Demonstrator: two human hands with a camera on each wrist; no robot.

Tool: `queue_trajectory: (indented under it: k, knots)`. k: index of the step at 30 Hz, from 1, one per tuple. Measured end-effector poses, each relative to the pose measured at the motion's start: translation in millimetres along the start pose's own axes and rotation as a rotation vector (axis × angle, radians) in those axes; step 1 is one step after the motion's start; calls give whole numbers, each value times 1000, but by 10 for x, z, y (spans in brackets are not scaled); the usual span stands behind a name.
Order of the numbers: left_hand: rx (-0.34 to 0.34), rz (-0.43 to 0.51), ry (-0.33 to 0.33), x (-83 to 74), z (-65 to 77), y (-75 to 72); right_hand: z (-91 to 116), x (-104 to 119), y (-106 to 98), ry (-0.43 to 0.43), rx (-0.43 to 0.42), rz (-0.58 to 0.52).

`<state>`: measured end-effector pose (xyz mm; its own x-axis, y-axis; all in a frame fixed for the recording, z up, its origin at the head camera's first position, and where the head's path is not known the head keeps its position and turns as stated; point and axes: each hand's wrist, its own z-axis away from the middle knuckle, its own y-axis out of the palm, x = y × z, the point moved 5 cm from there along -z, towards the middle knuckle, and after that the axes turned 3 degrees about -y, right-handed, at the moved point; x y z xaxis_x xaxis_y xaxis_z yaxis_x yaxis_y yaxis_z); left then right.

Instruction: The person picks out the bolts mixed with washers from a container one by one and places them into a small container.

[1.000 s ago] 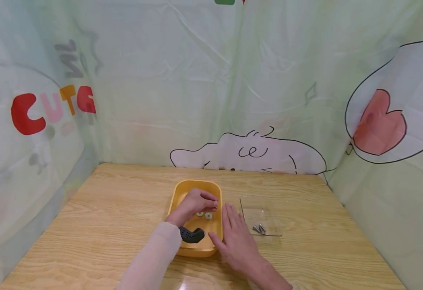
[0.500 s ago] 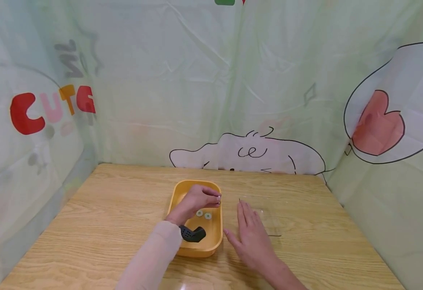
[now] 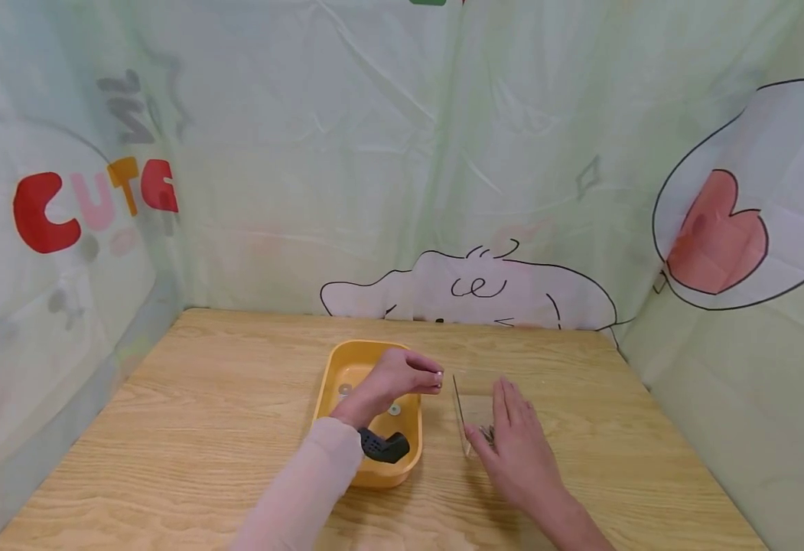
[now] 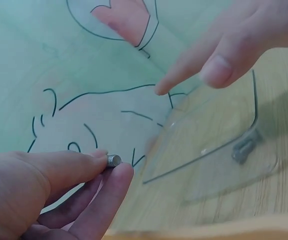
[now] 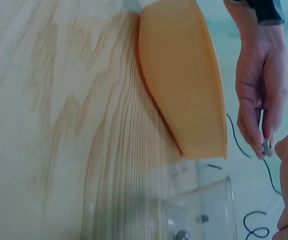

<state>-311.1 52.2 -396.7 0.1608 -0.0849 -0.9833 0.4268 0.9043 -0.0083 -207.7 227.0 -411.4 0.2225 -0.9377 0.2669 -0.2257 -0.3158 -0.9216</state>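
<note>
My left hand [image 3: 405,375] pinches a small metal screw [image 4: 114,160] between thumb and fingertips, its round threaded end showing. It is over the right rim of a yellow tray [image 3: 415,451], to the left of a clear plastic box [image 3: 459,405]. Inside that box lie several metal screws [image 4: 244,148], partly covered by my right hand in the head view. The right hand [image 3: 522,448] stretches over the box with straight fingers and holds nothing. White washers [image 3: 394,410] lie in the tray, some hidden behind the left arm.
A black device [image 3: 384,447] is strapped at the left wrist, above the tray. The wooden table [image 3: 188,413] reaches back to a printed curtain [image 3: 271,191] that also hangs along both sides.
My left hand has moved right with the screw, from inside the tray to past its rim. My right hand has moved from the tray's right side to over the clear box.
</note>
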Motion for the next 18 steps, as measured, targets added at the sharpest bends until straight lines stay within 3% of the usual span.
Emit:
queue_trajectory:
  k: [18]
  knots:
    - [52, -53, -5, 15, -86, 346, 84, -256, -23, 73, 33, 44]
